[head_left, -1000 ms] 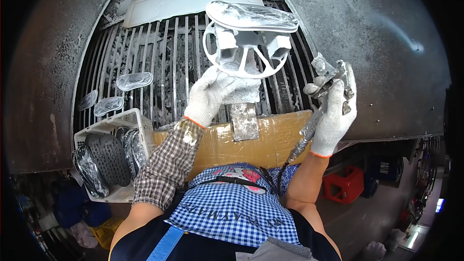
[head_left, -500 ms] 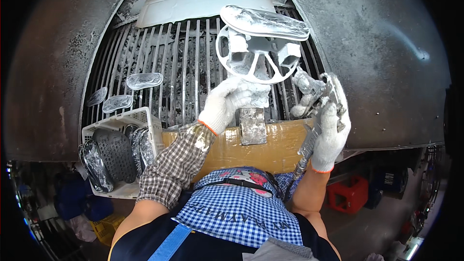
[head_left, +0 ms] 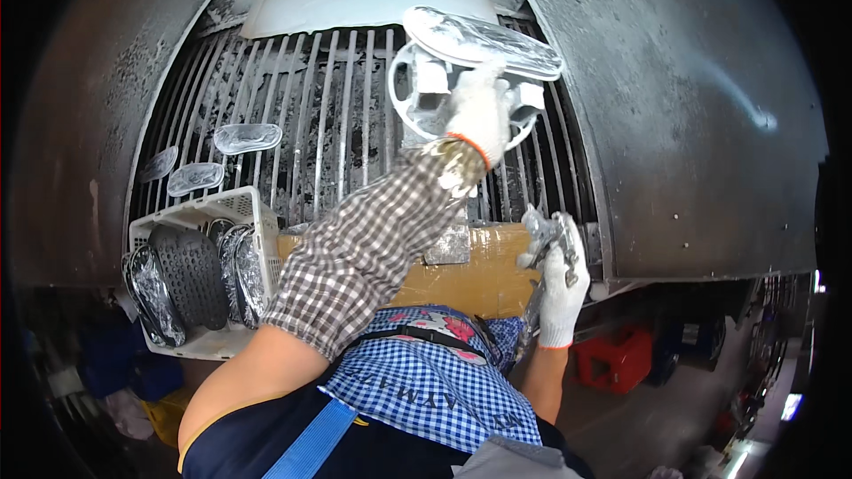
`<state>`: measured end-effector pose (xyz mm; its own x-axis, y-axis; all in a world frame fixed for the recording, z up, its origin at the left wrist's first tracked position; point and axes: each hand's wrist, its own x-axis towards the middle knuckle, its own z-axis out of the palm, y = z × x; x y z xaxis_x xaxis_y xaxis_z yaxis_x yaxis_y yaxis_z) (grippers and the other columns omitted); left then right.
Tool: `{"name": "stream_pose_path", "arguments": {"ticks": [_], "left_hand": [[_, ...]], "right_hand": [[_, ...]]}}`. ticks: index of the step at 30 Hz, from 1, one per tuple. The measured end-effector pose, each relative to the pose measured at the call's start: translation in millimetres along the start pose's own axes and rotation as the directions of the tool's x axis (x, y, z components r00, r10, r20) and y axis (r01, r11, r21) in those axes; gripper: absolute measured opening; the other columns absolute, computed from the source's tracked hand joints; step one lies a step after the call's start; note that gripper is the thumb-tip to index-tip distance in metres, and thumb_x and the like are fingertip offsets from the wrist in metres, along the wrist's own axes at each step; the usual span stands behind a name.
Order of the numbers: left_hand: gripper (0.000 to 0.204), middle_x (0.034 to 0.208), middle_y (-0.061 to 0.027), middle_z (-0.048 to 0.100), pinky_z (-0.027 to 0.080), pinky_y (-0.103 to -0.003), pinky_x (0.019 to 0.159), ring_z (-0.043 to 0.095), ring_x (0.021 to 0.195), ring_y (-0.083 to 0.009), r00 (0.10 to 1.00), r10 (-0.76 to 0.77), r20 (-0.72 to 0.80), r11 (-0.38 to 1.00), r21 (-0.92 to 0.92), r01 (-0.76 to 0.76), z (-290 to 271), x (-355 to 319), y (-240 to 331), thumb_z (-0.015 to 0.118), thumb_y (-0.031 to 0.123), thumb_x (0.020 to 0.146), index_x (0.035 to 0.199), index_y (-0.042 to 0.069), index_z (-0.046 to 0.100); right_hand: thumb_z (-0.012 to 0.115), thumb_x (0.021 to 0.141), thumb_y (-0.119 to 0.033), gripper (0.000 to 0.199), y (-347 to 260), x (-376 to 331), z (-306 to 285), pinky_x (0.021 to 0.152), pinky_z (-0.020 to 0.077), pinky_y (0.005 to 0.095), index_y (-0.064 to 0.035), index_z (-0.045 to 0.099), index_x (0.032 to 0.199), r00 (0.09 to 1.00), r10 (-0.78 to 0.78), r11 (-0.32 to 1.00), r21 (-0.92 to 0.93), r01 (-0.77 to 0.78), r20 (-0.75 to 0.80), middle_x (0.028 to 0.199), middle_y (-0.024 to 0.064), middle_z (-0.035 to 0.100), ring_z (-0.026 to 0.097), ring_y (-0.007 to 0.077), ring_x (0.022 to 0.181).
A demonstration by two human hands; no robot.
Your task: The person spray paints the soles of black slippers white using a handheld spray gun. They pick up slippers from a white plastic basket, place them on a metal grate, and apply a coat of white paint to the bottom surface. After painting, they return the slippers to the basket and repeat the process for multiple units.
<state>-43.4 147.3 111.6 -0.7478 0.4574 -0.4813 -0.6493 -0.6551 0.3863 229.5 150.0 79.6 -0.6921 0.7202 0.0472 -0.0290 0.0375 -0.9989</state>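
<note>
My left hand (head_left: 479,111), in a white knit glove, reaches over the white spoked wheel stand (head_left: 401,106). Its fingers are at the near edge of a film-covered sole (head_left: 475,40) lying on top; motion blur hides whether they grip it. White coating covers the stand and its blocks. Gripped in my right hand (head_left: 565,288), also gloved, is a coated metal spray gun (head_left: 546,235), held low over the near edge at the right. A hose appears to run down from the gun toward my apron.
Several film-covered soles (head_left: 248,137) lie on the slatted rack (head_left: 333,124) at left. A white plastic crate (head_left: 266,231) holds more soles, one dark and studded. Tall metal panels (head_left: 692,151) flank the rack; brown taped cardboard (head_left: 497,275) covers its front edge.
My left hand has moved from below the wheel stand up and forward to the sole. My right hand has drawn the spray gun down, away from the stand.
</note>
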Motion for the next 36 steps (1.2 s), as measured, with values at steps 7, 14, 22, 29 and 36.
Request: {"name": "stream_pose_path", "arguments": {"ticks": [7, 14, 22, 29, 36], "left_hand": [[0.025, 0.094, -0.0087, 0.069, 0.058, -0.037, 0.072, 0.069, 0.081, -0.0214, 0.320, 0.616, 0.720, 0.070, 0.354, -0.933, -45, 141, -60, 0.066, 0.017, 0.104, 0.124, 0.004, 0.071], [0.025, 0.108, -0.0118, 0.074, 0.062, -0.035, 0.090, 0.074, 0.097, -0.0251, 0.657, 0.472, 0.588, -0.140, 0.786, -0.603, -22, 7, 36, 0.065, 0.003, 0.100, 0.124, 0.001, 0.069], [0.027, 0.121, -0.0177, 0.071, 0.060, -0.043, 0.106, 0.069, 0.116, -0.0280, 0.530, 0.723, 0.443, 0.057, 0.727, -0.684, -144, -7, 160, 0.067, 0.001, 0.099, 0.126, -0.004, 0.063], [0.065, 0.150, -0.0294, 0.051, 0.054, -0.061, 0.112, 0.059, 0.135, -0.0419, 0.885, 0.446, -0.132, 0.846, -0.259, -0.465, -310, 68, 140, 0.055, -0.004, 0.098, 0.158, -0.005, 0.029], [0.053, 0.142, -0.0239, 0.061, 0.056, -0.060, 0.107, 0.064, 0.130, -0.0389, 0.916, 0.157, -0.370, 0.934, -0.245, -0.259, -399, 87, 68, 0.053, 0.005, 0.100, 0.152, 0.003, 0.042]], "right_hand": [[0.057, 0.106, -0.011, 0.052, 23, -9, -2, 0.085, 0.0551, 0.0321, 0.0066, 0.048, 0.154, 0.999, -0.039, 0.980, -0.192, 0.044, 0.026, 0.113, 0.0102, 0.070, 0.068, 0.0157, 0.089], [0.050, 0.110, -0.011, 0.049, 26, -15, 1, 0.088, 0.0565, 0.0307, 0.0043, 0.047, 0.157, 0.993, 0.086, 0.991, -0.110, -0.077, 0.079, 0.124, 0.0123, 0.070, 0.069, 0.0165, 0.098], [0.056, 0.106, -0.011, 0.051, 37, -12, 13, 0.087, 0.0529, 0.0327, 0.0059, 0.049, 0.154, 0.980, 0.157, 0.968, -0.215, -0.129, 0.120, 0.116, 0.0108, 0.068, 0.066, 0.0165, 0.091], [0.057, 0.105, -0.013, 0.051, 42, -8, 21, 0.096, 0.0501, 0.0336, 0.0064, 0.051, 0.152, 0.982, 0.125, 0.958, -0.273, -0.083, 0.141, 0.127, 0.0118, 0.065, 0.063, 0.0182, 0.106], [0.056, 0.105, -0.011, 0.051, 57, -6, 9, 0.108, 0.0461, 0.0343, 0.0080, 0.050, 0.152, 0.982, 0.137, 0.954, -0.284, -0.095, 0.129, 0.142, 0.0154, 0.061, 0.060, 0.0208, 0.124]]}}
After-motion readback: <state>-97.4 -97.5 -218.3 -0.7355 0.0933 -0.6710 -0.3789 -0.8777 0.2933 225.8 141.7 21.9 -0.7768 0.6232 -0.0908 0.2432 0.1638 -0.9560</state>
